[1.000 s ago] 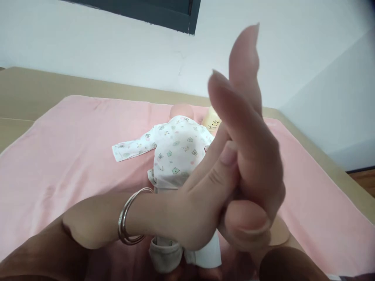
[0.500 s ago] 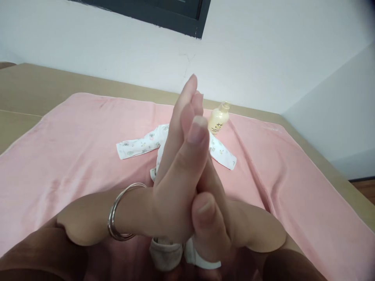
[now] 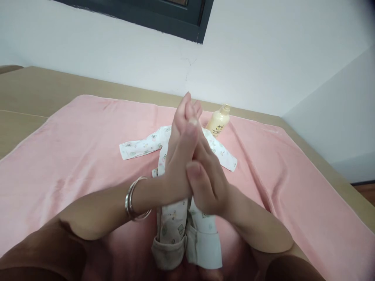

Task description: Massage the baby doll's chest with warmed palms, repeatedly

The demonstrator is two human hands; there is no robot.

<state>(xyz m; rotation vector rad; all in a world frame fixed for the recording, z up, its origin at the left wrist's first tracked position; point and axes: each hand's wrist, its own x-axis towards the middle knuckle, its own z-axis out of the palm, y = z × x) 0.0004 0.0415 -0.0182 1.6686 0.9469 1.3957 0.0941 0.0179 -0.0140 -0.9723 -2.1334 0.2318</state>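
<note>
On the pale yellow, rounded plastic bottle (image 3: 216, 123) with the narrow neck I can make out a small dark drawing with lines of print below it, but the lettering is too tiny to read from here. In front of me the person's left hand (image 3: 178, 166) and right hand (image 3: 212, 181) are pressed together palm to palm, fingers stretched out and pointing up and away from the body, both thumbs lying on the near side, the left one higher than the right; whether anything sits between the palms I cannot tell. Thin silver metal bangles (image 3: 130, 199) ring the left wrist. Right behind and below the hands lies a small white long-sleeved baby outfit (image 3: 172, 224) printed with little bears, its sleeves spread to either side and its leg ends finished in broad cuffs, one greyish beige, one white. The joined hands block my view of the middle of its top. The bottle is just beyond the right sleeve, leaning rightward. All of this is on a soft pink cloth blanket (image 3: 76, 164) over a tan wooden surface (image 3: 35, 88), which meets a white wall (image 3: 123, 58) below a dark grey frame (image 3: 184, 23)
</note>
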